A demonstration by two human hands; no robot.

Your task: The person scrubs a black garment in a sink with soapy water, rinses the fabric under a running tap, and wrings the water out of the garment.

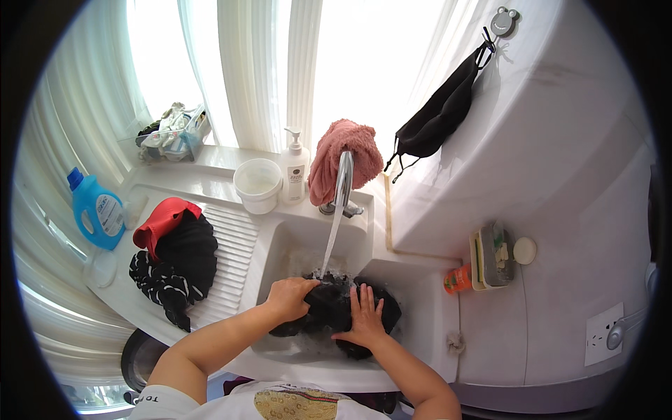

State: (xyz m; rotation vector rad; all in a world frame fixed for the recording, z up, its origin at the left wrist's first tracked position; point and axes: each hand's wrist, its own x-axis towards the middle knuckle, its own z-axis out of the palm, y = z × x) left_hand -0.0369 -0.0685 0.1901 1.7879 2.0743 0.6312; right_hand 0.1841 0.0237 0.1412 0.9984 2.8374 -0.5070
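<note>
Black wet cloth (327,308) lies bunched in the white sink (280,241), partly in sudsy water. A stream from the chrome faucet (344,178) falls onto its far side. My left hand (290,297) grips the cloth's left part, with the fingers curled over it and their tips partly hidden. On its right part my right hand (366,319) rests with fingers spread, pressing from above. Some of the cloth's underside is out of sight in the water.
On the ribbed washboard (234,245) side lie red and black clothes (183,241). A blue detergent bottle (98,210), white tub (257,185), pump bottle (294,168) and basket of cloths (175,136) stand around. A pink towel (329,164) drapes behind the faucet; a black mask (444,115) hangs right.
</note>
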